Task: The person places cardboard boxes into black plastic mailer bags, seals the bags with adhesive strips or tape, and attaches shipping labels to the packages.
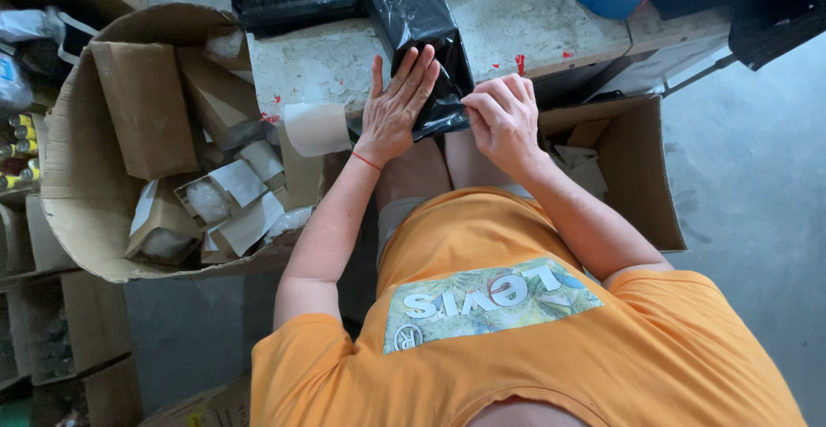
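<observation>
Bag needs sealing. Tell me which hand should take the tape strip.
Probably the left hand: it lies flat on the black bag beside the tape strip, while the right hand pinches the bag's edge.

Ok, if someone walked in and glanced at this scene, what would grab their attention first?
Most striking is the glossy black plastic-wrapped parcel at top centre on the worn white table, with the left hand pressed flat on it and the right hand pinching its near end. Next, the large open cardboard box on the left, filled with smaller brown cartons. The bright orange T-shirt fills the foreground.
</observation>
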